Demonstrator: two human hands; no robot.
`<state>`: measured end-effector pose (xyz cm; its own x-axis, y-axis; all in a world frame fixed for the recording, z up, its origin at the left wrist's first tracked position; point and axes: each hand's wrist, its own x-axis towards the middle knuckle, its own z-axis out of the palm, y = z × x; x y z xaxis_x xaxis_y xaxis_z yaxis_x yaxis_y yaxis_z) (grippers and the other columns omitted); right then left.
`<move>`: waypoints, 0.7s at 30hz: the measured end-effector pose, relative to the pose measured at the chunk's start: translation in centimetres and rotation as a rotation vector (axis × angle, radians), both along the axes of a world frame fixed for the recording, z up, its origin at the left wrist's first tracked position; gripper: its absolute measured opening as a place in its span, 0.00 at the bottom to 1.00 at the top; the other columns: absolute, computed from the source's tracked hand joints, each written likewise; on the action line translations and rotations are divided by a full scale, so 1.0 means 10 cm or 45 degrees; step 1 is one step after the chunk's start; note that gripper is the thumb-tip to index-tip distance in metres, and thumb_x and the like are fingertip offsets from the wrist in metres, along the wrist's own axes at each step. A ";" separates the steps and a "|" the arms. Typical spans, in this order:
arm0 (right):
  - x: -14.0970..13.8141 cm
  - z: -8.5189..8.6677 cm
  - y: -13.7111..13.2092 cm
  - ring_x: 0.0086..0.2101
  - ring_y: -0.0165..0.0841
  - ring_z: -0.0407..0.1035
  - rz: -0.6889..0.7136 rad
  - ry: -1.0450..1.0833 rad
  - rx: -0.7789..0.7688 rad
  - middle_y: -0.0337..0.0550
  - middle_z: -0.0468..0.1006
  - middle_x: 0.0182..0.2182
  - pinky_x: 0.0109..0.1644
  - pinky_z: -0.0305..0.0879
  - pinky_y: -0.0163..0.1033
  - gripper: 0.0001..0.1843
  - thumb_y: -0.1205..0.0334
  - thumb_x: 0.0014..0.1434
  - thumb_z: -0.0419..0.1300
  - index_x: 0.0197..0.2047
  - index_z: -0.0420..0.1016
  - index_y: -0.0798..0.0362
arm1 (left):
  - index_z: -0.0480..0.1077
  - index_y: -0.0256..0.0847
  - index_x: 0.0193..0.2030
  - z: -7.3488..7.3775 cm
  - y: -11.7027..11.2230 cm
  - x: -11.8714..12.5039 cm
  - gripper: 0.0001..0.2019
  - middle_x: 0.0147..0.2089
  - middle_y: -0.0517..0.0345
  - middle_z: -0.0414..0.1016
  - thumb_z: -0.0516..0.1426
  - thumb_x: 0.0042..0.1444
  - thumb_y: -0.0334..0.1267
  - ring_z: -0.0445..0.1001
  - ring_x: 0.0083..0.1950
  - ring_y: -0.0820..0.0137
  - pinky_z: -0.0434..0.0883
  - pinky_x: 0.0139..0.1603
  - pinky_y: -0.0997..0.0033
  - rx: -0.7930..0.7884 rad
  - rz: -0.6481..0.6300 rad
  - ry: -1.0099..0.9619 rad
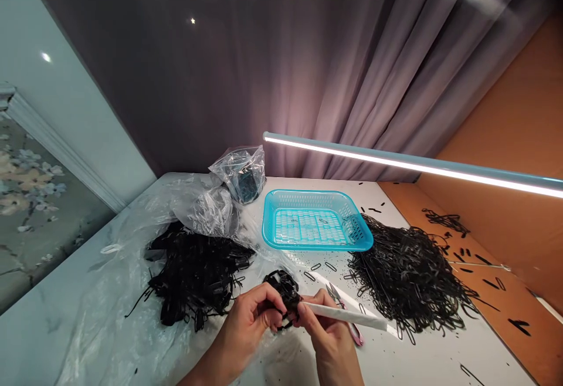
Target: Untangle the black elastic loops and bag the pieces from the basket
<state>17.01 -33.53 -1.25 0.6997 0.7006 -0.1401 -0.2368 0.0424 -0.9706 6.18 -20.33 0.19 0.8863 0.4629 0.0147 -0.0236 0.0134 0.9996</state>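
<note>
My left hand [246, 324] has its thumb and fingers pinched at the edge of a small black clump [277, 283] of looped pieces. What sits in that pinch is largely covered, though it seems to be part of the black material. Between thumb and fingers of my right hand [334, 342] is a slim white stick-like tool [356, 316], its tip pointing left to the black pieces. Both hands are close together, low in the middle of the view. Behind the right hand lie scissors [357, 335] with pink handles.
A blue plastic basket [316, 249] stands beyond my hands. A heap of black loops [413, 280] lies right, a darker black pile [197, 286] left on clear plastic sheeting [118, 304]. A clear bag [246, 175] stands behind. A lit tube lamp [396, 161] crosses above the right side.
</note>
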 end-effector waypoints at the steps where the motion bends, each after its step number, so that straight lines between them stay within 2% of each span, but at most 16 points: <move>1: 0.00 -0.01 0.00 0.34 0.37 0.67 -0.018 0.020 0.010 0.40 0.71 0.29 0.40 0.63 0.37 0.16 0.48 0.59 0.63 0.28 0.72 0.51 | 0.72 0.39 0.34 0.01 0.01 0.00 0.13 0.37 0.56 0.68 0.59 0.61 0.48 0.71 0.34 0.70 0.68 0.34 0.72 -0.081 -0.011 -0.032; 4: 0.02 -0.04 -0.02 0.31 0.35 0.67 -0.121 0.139 0.052 0.39 0.70 0.29 0.36 0.65 0.37 0.17 0.48 0.58 0.65 0.27 0.72 0.52 | 0.66 0.41 0.36 0.05 0.03 -0.02 0.15 0.46 0.54 0.66 0.54 0.63 0.52 0.73 0.37 0.69 0.70 0.34 0.71 -0.303 -0.011 -0.020; 6: 0.04 -0.05 -0.04 0.28 0.33 0.65 -0.153 0.211 0.078 0.40 0.70 0.30 0.32 0.66 0.37 0.17 0.48 0.56 0.66 0.27 0.72 0.52 | 0.65 0.42 0.38 0.07 0.05 -0.04 0.14 0.49 0.54 0.68 0.52 0.65 0.52 0.73 0.37 0.70 0.71 0.36 0.70 -0.354 0.006 0.084; 11: 0.08 -0.04 -0.06 0.24 0.30 0.65 -0.141 0.236 0.098 0.40 0.71 0.30 0.25 0.63 0.34 0.17 0.48 0.56 0.67 0.27 0.72 0.52 | 0.66 0.43 0.40 0.02 0.06 -0.03 0.12 0.45 0.55 0.71 0.55 0.62 0.50 0.74 0.37 0.67 0.71 0.31 0.72 -0.140 0.018 0.293; 14: 0.09 -0.03 -0.04 0.22 0.29 0.65 -0.128 0.258 0.120 0.39 0.73 0.30 0.24 0.63 0.34 0.15 0.50 0.56 0.67 0.28 0.73 0.52 | 0.69 0.43 0.49 0.01 0.06 0.00 0.14 0.49 0.51 0.71 0.55 0.62 0.48 0.75 0.37 0.67 0.71 0.30 0.73 -0.045 -0.006 0.329; 17: 0.11 -0.01 -0.03 0.20 0.27 0.64 -0.107 0.292 0.150 0.38 0.73 0.30 0.24 0.62 0.34 0.14 0.50 0.56 0.67 0.29 0.73 0.52 | 0.70 0.43 0.52 0.04 0.07 0.03 0.20 0.53 0.51 0.70 0.64 0.53 0.42 0.73 0.33 0.72 0.68 0.27 0.75 0.004 0.012 0.355; 19: 0.11 0.00 -0.02 0.20 0.27 0.64 -0.108 0.281 0.149 0.38 0.73 0.30 0.24 0.62 0.34 0.14 0.50 0.57 0.67 0.30 0.74 0.52 | 0.70 0.43 0.51 0.06 0.08 0.04 0.21 0.48 0.54 0.71 0.65 0.49 0.35 0.72 0.29 0.74 0.65 0.25 0.77 -0.017 0.042 0.369; 21: 0.11 0.01 -0.02 0.21 0.27 0.66 -0.112 0.199 0.105 0.38 0.74 0.31 0.27 0.64 0.35 0.15 0.49 0.57 0.66 0.31 0.74 0.52 | 0.69 0.43 0.52 0.08 0.08 0.04 0.19 0.40 0.59 0.72 0.62 0.52 0.31 0.73 0.28 0.75 0.63 0.25 0.77 -0.079 0.052 0.350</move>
<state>18.13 -33.71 -1.12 0.7331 0.6511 -0.1965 -0.3764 0.1478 -0.9146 6.63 -19.55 1.02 0.8334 0.4911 -0.2534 0.2468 0.0794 0.9658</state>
